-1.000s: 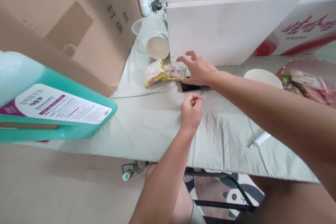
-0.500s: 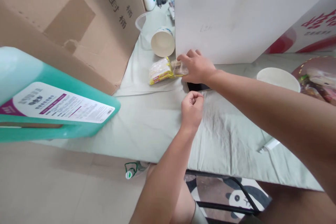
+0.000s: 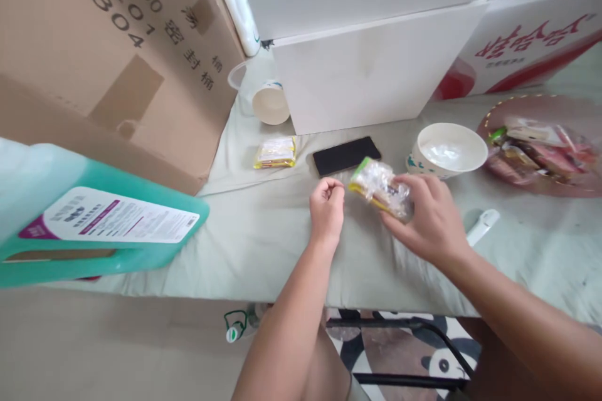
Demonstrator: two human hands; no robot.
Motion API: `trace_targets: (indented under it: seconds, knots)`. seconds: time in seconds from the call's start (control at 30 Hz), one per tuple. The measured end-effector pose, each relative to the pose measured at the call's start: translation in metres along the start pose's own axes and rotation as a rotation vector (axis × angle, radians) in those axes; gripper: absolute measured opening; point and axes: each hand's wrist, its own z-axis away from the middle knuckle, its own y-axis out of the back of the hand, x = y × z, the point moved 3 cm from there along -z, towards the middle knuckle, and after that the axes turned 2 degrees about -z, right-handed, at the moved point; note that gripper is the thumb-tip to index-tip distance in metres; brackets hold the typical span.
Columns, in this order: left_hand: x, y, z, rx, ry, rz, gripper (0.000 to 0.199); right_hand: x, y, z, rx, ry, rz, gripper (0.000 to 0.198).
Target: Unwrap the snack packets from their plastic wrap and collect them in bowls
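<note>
My right hand grips a clear-wrapped snack packet with yellow and green edges, held over the cloth-covered table. To its left is my left hand, closed with fingers curled and pressed together; whatever is inside them, if anything, is hidden. A dark phone lies flat just beyond my left hand. Farther left rests another snack packet, with yellow edges. A paper bowl stands upright behind my right hand, with clear plastic inside.
A large cardboard box and a green liquid jug occupy the left. White boxes line the back. A paper cup lies on its side. At right are a pink tray of wrapped items and a white-handled tool.
My right hand has taken the snack packet from beside the other one and brought it right and nearer, uncovering the phone. My left hand stays closed in nearly the same place. The view has shifted.
</note>
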Motion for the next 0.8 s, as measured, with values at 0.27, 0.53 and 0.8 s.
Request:
trace_targets:
  seconds: [0.27,0.53,0.8]
  knots:
    - [-0.005,-0.041,0.015,-0.107,-0.241,-0.345,0.007,0.021,0.01,0.049,-0.119,-0.13,-0.083,0.041]
    - [-0.009,-0.059,0.023,-0.122,-0.433,-0.693,0.007,0.048,0.029,0.04,-0.032,-0.006,-0.368,0.011]
    - [-0.002,-0.045,0.02,-0.056,-0.466,-0.61,0.01,0.044,0.024,0.036,-0.017,0.016,-0.458,0.01]
